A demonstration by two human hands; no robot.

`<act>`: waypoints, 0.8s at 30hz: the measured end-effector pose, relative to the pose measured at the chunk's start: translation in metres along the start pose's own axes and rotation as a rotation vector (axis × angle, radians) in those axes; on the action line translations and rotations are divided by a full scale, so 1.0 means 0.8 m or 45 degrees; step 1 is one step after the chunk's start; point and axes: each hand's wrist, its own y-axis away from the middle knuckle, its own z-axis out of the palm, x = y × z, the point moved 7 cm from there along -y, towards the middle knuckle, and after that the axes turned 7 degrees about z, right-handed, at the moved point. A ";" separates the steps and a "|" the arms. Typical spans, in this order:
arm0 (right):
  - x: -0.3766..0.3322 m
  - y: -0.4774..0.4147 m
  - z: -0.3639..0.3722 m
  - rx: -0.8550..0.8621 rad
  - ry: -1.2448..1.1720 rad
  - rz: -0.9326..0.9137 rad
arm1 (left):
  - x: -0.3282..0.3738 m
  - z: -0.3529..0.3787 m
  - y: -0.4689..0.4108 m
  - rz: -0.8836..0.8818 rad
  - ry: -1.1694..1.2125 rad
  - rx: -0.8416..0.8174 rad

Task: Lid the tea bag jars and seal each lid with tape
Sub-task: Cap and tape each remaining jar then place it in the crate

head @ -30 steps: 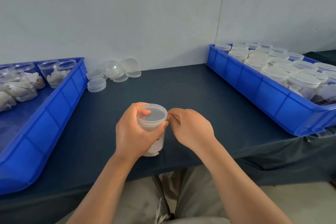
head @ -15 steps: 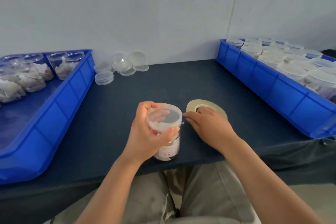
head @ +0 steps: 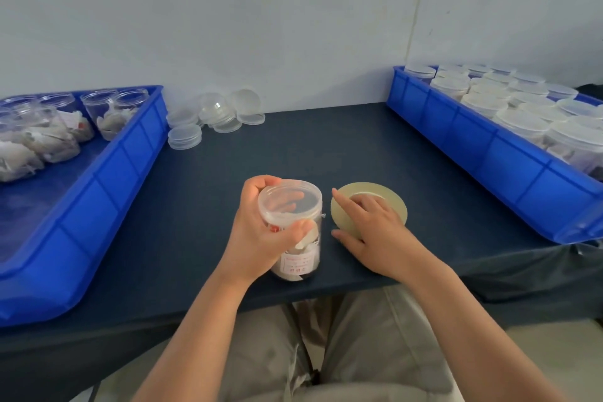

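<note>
"Jar (head: 306,248) first: where is it?"

"Upright on the desk (head: 293,147), near the front edge, with its clear lid (head: 289,202) on. Tea bags and a white label (head: 295,266) show through the wall."

"Who has it?"

"The left hand (head: 257,238) grips it from the left. The fingers curl round the far side just under the lid, and the thumb lies across the near side."

"And the right hand (head: 375,235)?"

"It lies on the tape roll (head: 391,196) with its fingers spread and fairly straight, pinching nothing. The index finger reaches toward the roll's left rim, and the thumb is at the roll's near edge. The roll lies flat just right of the jar."

"Any tape on the lid?"

"A small pale tab (head: 323,215) sticks out on the jar's right side under the lid. I cannot tell whether it is tape."

"What else is there?"

"2 blue trays. The left tray (head: 114,179) holds open jars (head: 127,108) with tea bags inside, and the right tray (head: 489,157) is packed with lidded jars (head: 522,122). Loose lids (head: 184,136) sit at the back of the desk by the wall, beside the left tray's corner."
</note>
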 end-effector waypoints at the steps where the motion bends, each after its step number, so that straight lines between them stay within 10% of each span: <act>1: -0.006 0.007 -0.009 0.059 -0.188 -0.016 | -0.001 0.000 0.000 0.000 0.000 -0.004; 12: -0.073 0.041 -0.047 0.202 -1.044 -0.158 | -0.019 0.011 0.000 -0.121 0.289 -0.161; 24: -0.057 0.029 -0.017 -0.130 -1.776 0.032 | -0.015 0.022 -0.004 -0.171 0.379 -0.262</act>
